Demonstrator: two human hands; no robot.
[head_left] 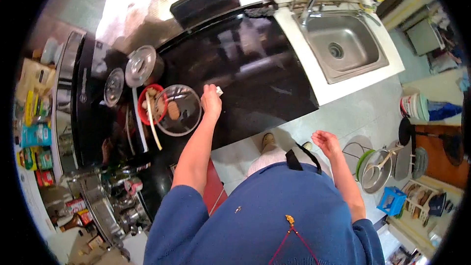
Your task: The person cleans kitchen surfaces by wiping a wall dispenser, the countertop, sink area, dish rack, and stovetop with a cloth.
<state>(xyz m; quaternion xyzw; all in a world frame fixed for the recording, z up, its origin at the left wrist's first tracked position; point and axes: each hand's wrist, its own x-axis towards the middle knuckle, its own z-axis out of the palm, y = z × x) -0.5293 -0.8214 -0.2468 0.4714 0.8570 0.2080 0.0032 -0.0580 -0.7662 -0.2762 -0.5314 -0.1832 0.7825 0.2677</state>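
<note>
My left hand (211, 102) is over the black countertop (245, 76), with its fingers closed round a small white thing (219, 91), perhaps a folded cloth or tissue. Just left of that hand is a round clear glass bowl or lid (189, 121) with a brown, sponge-like piece (173, 110) showing in it. A red bowl (142, 111) with pale lumpy contents overlaps its left side, and a long pale-handled utensil (153, 130) lies across the red bowl. My right hand (326, 142) hangs above the floor, holding nothing, its fingers loosely stretched.
A steel sink (343, 44) with a faucet is set in a white counter at upper right. A lidded pot (141, 66) and another lid (114, 87) stand at left. A black chair (206, 5) is behind the counter. Pans (375, 172) and a blue crate (391, 201) are at right.
</note>
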